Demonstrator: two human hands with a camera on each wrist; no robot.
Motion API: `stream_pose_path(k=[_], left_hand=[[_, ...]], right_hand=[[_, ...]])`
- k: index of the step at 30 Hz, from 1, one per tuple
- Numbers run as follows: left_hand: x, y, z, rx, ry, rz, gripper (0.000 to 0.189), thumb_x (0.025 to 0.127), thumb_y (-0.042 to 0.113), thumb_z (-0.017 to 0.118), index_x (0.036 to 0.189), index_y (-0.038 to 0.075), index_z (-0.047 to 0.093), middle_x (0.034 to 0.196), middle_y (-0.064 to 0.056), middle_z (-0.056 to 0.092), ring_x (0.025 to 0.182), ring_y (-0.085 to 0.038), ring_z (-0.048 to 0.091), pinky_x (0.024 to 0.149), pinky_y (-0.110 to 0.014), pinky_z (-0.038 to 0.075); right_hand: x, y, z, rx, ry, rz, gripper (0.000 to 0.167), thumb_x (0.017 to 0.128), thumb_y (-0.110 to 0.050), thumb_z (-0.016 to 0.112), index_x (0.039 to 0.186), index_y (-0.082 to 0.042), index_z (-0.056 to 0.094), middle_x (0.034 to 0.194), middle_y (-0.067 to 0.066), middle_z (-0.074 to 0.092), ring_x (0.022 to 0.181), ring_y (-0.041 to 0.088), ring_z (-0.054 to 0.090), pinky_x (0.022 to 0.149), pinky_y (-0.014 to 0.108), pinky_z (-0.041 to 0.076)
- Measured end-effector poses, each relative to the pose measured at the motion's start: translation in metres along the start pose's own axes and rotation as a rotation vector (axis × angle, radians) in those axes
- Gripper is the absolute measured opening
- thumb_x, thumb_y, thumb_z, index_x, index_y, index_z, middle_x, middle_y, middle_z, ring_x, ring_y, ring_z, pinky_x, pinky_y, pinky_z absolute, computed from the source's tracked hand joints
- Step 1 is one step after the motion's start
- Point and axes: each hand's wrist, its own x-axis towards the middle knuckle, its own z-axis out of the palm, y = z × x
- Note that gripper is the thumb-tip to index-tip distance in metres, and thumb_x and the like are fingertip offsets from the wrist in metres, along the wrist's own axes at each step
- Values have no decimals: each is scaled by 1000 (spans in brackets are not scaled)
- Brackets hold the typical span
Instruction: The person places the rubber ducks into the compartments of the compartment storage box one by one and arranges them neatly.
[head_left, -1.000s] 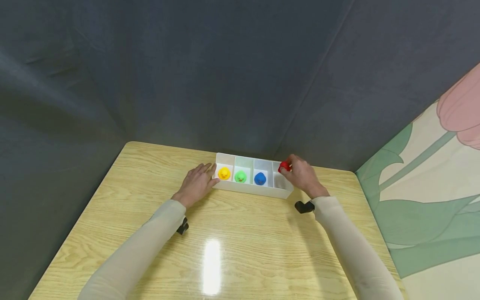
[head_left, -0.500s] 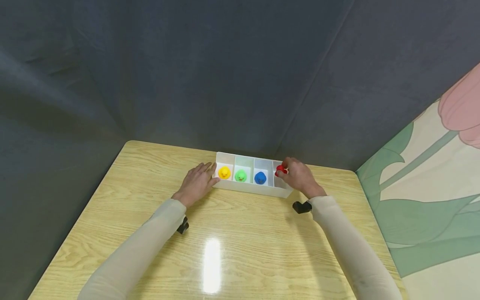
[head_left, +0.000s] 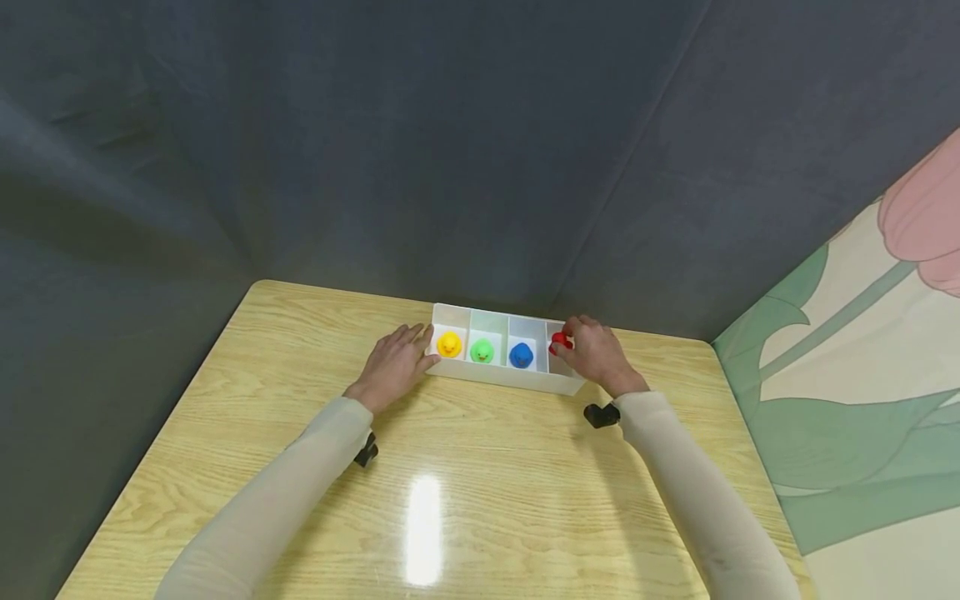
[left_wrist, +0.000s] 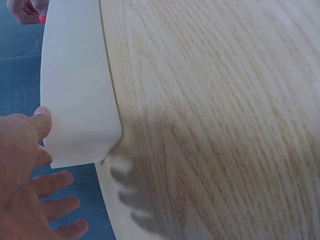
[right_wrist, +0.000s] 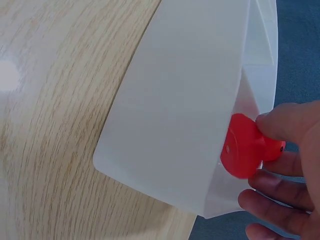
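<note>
A long white divided box [head_left: 502, 377] stands near the far side of the table. From left to right, its compartments hold a yellow rubber duck [head_left: 449, 345], a green rubber duck [head_left: 482, 352] and a blue rubber duck [head_left: 521, 356]. My right hand [head_left: 596, 354] pinches a red rubber duck [right_wrist: 242, 147] by its head between thumb and fingers, inside the rightmost compartment. The right wrist view shows its body partly below the rim. At the box's left end, my left hand [head_left: 395, 364] touches the corner with thumb and index finger, the other fingers spread and straight.
The wooden table [head_left: 480, 475] extends toward me, with a bright light reflection on it. A dark grey curtain [head_left: 450, 167] hangs just behind the box. To the right is a wall panel with a flower print [head_left: 847, 375].
My right hand has moved slightly left and down, taking the red rubber duck from the rim into the rightmost compartment. The left hand has stayed at the box's left end.
</note>
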Motion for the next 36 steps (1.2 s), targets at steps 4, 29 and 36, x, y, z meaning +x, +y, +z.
stream_pose_path(k=[4, 29, 36], left_hand=[[0, 1, -1, -2, -8, -9, 68, 113, 47, 49, 166, 6, 36, 172, -21, 38, 159, -47, 37, 128, -63, 35], [0, 0, 1, -1, -10, -12, 68, 113, 46, 49, 166, 6, 35, 172, -21, 38, 159, -47, 37, 128, -63, 35], [0, 0, 1, -3, -9, -8, 68, 113, 46, 49, 166, 6, 35, 172, -21, 38, 159, -47, 36, 128, -64, 35]], right_hand=[[-1, 0, -2, 7, 2, -1, 35, 103, -26, 69, 124, 2, 68, 125, 22, 68, 112, 40, 63, 107, 59, 53], [1, -1, -5, -102, -86, -194, 14, 88, -1, 81, 102, -3, 82, 105, 15, 81, 91, 30, 62, 91, 48, 59], [5, -3, 1, -133, -108, -175, 17, 88, 4, 75, 102, -3, 83, 104, 15, 82, 89, 27, 63, 90, 45, 61]])
